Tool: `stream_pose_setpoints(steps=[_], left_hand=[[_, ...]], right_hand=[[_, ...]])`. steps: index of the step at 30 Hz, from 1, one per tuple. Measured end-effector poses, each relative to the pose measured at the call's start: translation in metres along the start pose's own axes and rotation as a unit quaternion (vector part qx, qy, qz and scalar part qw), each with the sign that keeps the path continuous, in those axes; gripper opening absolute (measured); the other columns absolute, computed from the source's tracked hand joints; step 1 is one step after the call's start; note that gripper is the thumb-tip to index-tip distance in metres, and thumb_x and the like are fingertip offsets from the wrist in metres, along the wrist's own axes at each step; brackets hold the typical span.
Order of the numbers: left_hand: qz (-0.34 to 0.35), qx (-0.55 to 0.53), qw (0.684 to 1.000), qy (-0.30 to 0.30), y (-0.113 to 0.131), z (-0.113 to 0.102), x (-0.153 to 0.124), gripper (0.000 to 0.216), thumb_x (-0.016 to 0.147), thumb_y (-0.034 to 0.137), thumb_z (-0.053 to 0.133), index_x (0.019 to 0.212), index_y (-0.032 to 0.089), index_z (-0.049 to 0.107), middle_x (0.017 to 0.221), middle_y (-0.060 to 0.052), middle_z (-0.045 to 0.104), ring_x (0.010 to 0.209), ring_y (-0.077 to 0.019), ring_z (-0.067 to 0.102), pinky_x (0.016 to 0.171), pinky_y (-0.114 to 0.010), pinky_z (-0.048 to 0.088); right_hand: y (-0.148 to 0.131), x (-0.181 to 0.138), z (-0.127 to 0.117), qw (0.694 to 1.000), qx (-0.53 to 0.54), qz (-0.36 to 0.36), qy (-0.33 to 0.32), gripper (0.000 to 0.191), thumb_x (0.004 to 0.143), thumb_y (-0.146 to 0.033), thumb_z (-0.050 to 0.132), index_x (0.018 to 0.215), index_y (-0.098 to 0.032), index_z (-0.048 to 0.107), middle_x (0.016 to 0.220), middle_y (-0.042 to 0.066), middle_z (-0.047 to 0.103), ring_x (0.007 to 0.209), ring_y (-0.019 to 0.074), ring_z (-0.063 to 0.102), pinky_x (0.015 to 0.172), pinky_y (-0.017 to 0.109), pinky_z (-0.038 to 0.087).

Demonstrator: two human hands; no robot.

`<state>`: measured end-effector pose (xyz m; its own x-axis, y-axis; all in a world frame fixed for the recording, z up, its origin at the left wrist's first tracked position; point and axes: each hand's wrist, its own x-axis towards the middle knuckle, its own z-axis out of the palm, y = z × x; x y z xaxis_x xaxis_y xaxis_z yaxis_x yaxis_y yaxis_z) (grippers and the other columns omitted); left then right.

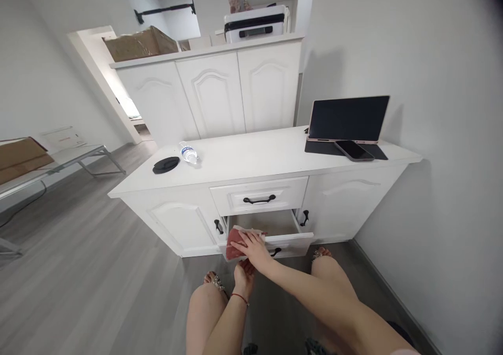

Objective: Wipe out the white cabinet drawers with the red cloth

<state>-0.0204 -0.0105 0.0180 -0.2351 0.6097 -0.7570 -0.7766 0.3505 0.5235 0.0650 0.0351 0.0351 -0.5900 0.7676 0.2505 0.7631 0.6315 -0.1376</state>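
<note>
The lower drawer (301,242) of a white cabinet is pulled out, and its visible inside is bare. Over the left part of its front panel lies a red cloth (234,244) with a pale edge. My right hand (253,247) holds the cloth against the panel, fingers stretched over it. Below it, my left hand (244,275) is turned palm up, its fingers curled at the drawer's lower edge and partly hidden. A black drawer handle (276,251) shows just right of my right hand. The upper drawer (259,195) is closed.
On the cabinet top (251,156) are a water bottle (189,154) lying down, a black round object (165,164), a propped tablet (348,119) and a phone (353,150). My knees flank the drawer. A grey wall (444,203) rises at right.
</note>
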Motion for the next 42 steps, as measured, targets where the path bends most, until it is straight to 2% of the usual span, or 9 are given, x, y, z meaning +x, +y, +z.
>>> stream_pose_setpoints(steps=[6,10,13,18,22,29,34,39,42], left_hand=[[0.01,-0.007,0.998,0.063,0.014,-0.024,0.003,0.022,0.086,0.008,0.047,0.07,0.022,0.049,0.062,0.0,0.053,0.057,-0.0154,0.057,0.061,-0.028,0.048],[0.017,0.013,0.996,0.087,0.021,-0.031,0.003,0.025,0.084,0.005,0.047,0.067,0.023,0.045,0.062,0.002,0.05,0.058,-0.0158,0.056,0.062,-0.028,0.046],[0.015,0.022,0.996,0.088,0.021,-0.028,0.003,0.025,0.081,0.005,0.049,0.066,0.024,0.047,0.065,0.0,0.053,0.063,-0.0172,0.059,0.065,-0.029,0.047],[0.004,0.043,0.998,0.055,0.012,-0.014,0.001,0.023,0.083,0.005,0.05,0.067,0.022,0.054,0.071,-0.005,0.061,0.07,-0.019,0.062,0.073,-0.031,0.047],[-0.01,0.058,0.998,0.023,-0.002,0.0,-0.001,0.026,0.082,0.003,0.049,0.064,0.021,0.053,0.069,-0.004,0.06,0.071,-0.0192,0.062,0.076,-0.033,0.047],[-0.029,0.059,0.997,-0.033,-0.019,0.02,-0.001,0.026,0.074,0.0,0.052,0.058,0.021,0.05,0.067,-0.003,0.059,0.067,-0.017,0.057,0.072,-0.031,0.046],[-0.031,0.04,0.998,-0.044,-0.023,0.027,0.0,0.027,0.074,0.001,0.053,0.057,0.021,0.049,0.066,-0.002,0.058,0.065,-0.0159,0.056,0.074,-0.03,0.048],[-0.04,0.027,0.998,-0.029,-0.023,0.03,0.005,0.029,0.076,-0.002,0.049,0.055,0.019,0.049,0.064,-0.004,0.058,0.064,-0.0164,0.058,0.067,-0.028,0.047],[-0.051,0.025,0.998,-0.027,-0.022,0.03,0.006,0.03,0.076,-0.003,0.046,0.056,0.018,0.05,0.063,-0.005,0.057,0.066,-0.0174,0.06,0.065,-0.028,0.046]], right_hand=[[-0.016,0.016,0.024,0.982,0.108,-0.155,-0.01,0.044,0.101,-0.015,0.047,0.14,-0.026,0.061,0.16,0.003,0.045,0.153,0.0304,0.03,0.123,0.053,0.032],[-0.008,0.009,0.041,0.961,0.178,-0.207,-0.034,0.05,0.097,-0.008,0.048,0.144,-0.022,0.056,0.152,0.004,0.055,0.148,0.024,0.041,0.124,0.045,0.031],[0.006,-0.001,0.047,0.959,0.191,-0.207,-0.04,0.051,0.094,-0.006,0.05,0.143,-0.017,0.056,0.15,0.008,0.056,0.144,0.0244,0.046,0.12,0.044,0.035],[0.031,-0.027,0.033,0.974,0.079,-0.212,-0.017,0.039,0.097,-0.011,0.051,0.132,-0.019,0.066,0.145,0.008,0.062,0.135,0.0256,0.052,0.106,0.048,0.046],[0.047,-0.052,0.014,0.977,-0.016,-0.209,0.046,0.035,0.099,-0.014,0.051,0.129,-0.022,0.068,0.143,0.006,0.064,0.128,0.0244,0.056,0.098,0.044,0.047],[0.09,-0.102,0.011,0.98,-0.101,-0.122,0.122,0.02,0.096,-0.019,0.061,0.11,-0.026,0.074,0.132,0.005,0.07,0.115,0.0246,0.06,0.093,0.045,0.043],[0.113,-0.136,0.012,0.983,-0.102,0.026,0.152,0.027,0.092,-0.012,0.058,0.105,-0.029,0.076,0.125,0.009,0.07,0.115,0.028,0.057,0.094,0.046,0.042],[0.116,-0.151,0.034,0.961,-0.033,0.181,0.208,0.046,0.087,-0.006,0.045,0.112,-0.029,0.076,0.121,0.012,0.065,0.112,0.0304,0.057,0.094,0.046,0.049],[0.106,-0.147,0.058,0.928,0.065,0.26,0.258,0.044,0.087,-0.01,0.04,0.112,-0.024,0.073,0.123,0.015,0.061,0.117,0.0311,0.056,0.095,0.048,0.051]])
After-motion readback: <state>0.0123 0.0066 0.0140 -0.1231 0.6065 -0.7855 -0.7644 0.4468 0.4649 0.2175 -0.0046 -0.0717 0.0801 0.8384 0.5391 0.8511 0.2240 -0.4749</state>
